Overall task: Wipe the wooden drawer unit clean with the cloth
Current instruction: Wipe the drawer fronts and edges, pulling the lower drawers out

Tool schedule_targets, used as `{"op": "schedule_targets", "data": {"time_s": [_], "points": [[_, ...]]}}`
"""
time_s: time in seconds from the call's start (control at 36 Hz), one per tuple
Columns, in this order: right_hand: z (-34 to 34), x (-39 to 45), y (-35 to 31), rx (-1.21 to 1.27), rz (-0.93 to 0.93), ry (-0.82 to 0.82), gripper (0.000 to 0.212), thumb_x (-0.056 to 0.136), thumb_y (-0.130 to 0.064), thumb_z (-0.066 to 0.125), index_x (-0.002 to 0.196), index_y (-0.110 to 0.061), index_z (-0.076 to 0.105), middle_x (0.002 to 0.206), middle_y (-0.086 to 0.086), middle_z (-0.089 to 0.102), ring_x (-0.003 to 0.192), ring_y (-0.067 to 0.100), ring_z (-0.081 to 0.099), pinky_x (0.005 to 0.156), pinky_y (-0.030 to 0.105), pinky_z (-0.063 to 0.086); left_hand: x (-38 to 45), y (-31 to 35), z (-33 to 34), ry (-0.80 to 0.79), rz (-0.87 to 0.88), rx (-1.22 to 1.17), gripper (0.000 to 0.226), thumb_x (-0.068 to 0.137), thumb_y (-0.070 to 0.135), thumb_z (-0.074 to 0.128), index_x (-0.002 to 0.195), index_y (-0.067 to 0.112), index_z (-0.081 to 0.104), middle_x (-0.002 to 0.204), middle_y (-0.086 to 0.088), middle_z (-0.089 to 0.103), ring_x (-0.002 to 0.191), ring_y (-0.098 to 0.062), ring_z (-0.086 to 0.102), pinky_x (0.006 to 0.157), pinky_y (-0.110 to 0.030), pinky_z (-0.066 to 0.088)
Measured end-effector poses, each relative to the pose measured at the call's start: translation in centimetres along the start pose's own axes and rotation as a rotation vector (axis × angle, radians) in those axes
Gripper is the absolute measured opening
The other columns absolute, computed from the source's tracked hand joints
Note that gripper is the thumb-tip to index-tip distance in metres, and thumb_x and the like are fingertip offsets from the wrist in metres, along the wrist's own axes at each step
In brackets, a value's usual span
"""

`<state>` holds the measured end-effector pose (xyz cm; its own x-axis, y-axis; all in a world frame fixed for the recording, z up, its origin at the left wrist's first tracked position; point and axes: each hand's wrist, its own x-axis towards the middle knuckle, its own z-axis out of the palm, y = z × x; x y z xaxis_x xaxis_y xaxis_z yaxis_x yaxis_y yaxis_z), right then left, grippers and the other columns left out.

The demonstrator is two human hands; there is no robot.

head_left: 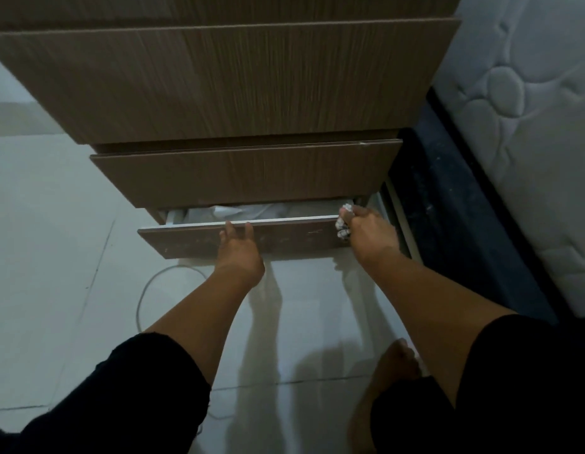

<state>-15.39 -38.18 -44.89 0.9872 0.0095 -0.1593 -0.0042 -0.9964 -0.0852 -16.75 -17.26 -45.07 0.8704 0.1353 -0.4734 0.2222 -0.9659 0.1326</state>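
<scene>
The wooden drawer unit (219, 90) stands on the tiled floor (55, 224), beside a mattress (527, 132). Its bottom drawer (192, 239) is pulled partly out; pale contents show inside. The left hand (239, 249) rests on the drawer front with fingertips hooked over the top edge, grip loosely curled and holding nothing else, probably to steady the drawer against the wiping push. The right hand (371, 232) is at the drawer's right end, grip closed around a bunched checked cloth (344, 221), which touches the top corner of the front. Judgement: the bottom drawer's edge is being wiped; its front shows pale marks. A thin cable (147, 290) lies on the floor below the drawer
</scene>
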Motion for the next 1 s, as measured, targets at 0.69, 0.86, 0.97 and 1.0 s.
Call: {"op": "schedule_targets", "data": {"time_s": [0.69,0.86,0.97,1.0], "points": [[-0.1,0.0,-3.4,0.978,0.753,0.086,0.033,0.09,-0.007,0.055,0.123,-0.008,0.06,0.124,0.015,0.062,0.112,0.029,0.059,0.089,0.03,0.049,1.4,1.7,1.6,0.072,-0.03,-0.238,0.078,0.096,0.012,0.044,0.152,0.001,-0.009,0.16,-0.014,-0.013,0.15,-0.029,-0.005,0.121,-0.038,0.012],[-0.4,1.5,-3.5,1.016,0.75,0.068,0.032,0.09,-0.006,0.051,0.122,-0.004,0.058,0.126,0.017,0.06,0.116,0.03,0.056,0.093,0.029,0.045,2.7,0.6,0.8,0.06,0.016,-0.172,0.076,0.096,0.009,0.042,0.153,0.004,-0.009,0.161,-0.01,-0.014,0.15,-0.025,-0.006,0.122,-0.039,0.014],[-0.6,2.3,-3.5,1.032,0.806,0.045,0.034,0.089,-0.006,0.053,0.122,0.001,0.056,0.128,0.019,0.058,0.118,0.032,0.056,0.095,0.032,0.046,3.3,-0.3,0.7,0.005,0.063,-0.155,0.077,0.096,0.008,0.043,0.153,0.007,-0.01,0.16,-0.009,-0.017,0.15,-0.024,-0.009,0.122,-0.041,0.012],[-0.6,2.3,-3.4,1.032,0.812,0.04,0.034,0.09,-0.006,0.053,0.123,0.001,0.055,0.129,0.019,0.057,0.119,0.032,0.055,0.095,0.032,0.045,3.3,-0.6,0.6,-0.009,0.079,-0.153,0.077,0.096,0.007,0.042,0.153,0.008,-0.01,0.16,-0.008,-0.018,0.15,-0.023,-0.009,0.122,-0.041,0.012]]}}
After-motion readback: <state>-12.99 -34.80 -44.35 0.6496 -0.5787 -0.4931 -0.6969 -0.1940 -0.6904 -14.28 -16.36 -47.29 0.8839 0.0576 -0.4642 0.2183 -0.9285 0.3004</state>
